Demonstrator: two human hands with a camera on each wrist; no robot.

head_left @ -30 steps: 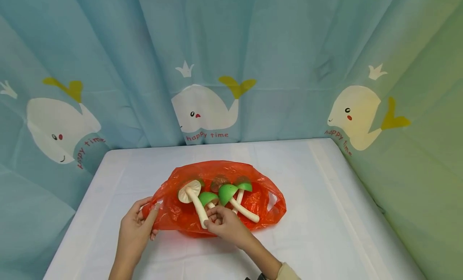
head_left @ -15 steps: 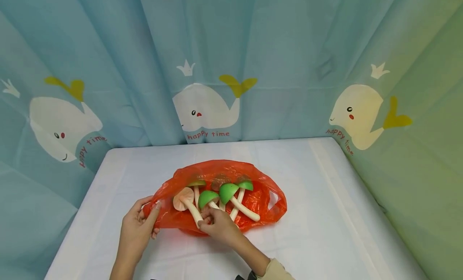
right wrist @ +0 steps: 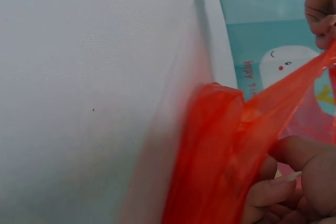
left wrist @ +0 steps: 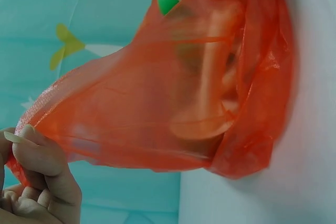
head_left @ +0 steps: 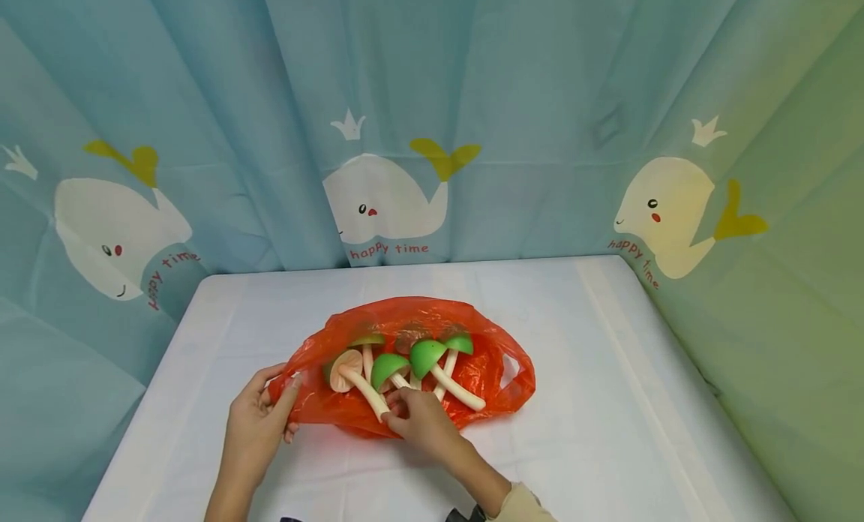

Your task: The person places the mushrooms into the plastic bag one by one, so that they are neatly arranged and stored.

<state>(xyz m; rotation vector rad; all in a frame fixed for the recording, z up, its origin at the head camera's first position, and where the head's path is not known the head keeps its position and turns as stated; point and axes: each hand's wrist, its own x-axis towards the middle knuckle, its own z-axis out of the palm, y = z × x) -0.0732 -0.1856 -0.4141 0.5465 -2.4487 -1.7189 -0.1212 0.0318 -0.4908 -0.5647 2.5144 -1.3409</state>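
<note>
An orange-red plastic bag [head_left: 398, 312] lies with its mouth facing me on the white table. My left hand [head_left: 253, 421] pinches its left edge and draws it out, as the left wrist view also shows. Inside lie several green-capped toy mushrooms with white stems, among them a mushroom [head_left: 427, 357] at right and a mushroom [head_left: 389, 368] in the middle. At left, a mushroom [head_left: 361, 387] has its pale underside towards me. My right hand [head_left: 425, 424] pinches the end of this one's stem at the bag's front rim. Its fingertips are partly hidden.
The white table [head_left: 574, 402] carries the bag near its middle. Behind it hangs a blue curtain [head_left: 540, 94] with printed whales, and a greenish curtain [head_left: 796, 319] runs along the right side. A loop handle [head_left: 520, 383] of the bag lies at its right end.
My right hand brought the left mushroom lower into the bag, first leftward, then slightly right, and its cap turned. The left hand stayed on the bag's edge.
</note>
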